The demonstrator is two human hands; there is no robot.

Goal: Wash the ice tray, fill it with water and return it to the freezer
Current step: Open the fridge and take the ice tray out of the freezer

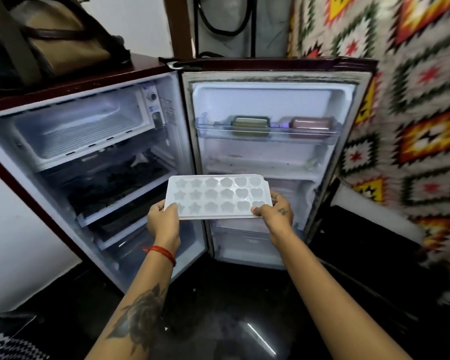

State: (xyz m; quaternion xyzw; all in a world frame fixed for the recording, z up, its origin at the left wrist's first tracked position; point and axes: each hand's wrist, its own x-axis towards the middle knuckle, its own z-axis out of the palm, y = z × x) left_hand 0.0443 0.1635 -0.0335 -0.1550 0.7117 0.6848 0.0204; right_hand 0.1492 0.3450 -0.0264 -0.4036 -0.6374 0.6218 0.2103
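Observation:
A white ice tray (216,196) with star, flower and heart shaped cells is held level in front of the open fridge. My left hand (164,222) grips its near left corner, thumb on top. My right hand (277,214) grips its near right corner the same way. The freezer compartment (81,128) is at the top left of the fridge, open at the front, with a bare ribbed floor. I cannot tell whether the cells hold water.
The fridge door (270,157) stands swung open to the right, its upper shelf holding a green box (250,124) and a pink container (311,126). Dark shelves (115,185) sit below the freezer. A bag (50,35) rests on the fridge top. A patterned cloth (413,113) hangs at right.

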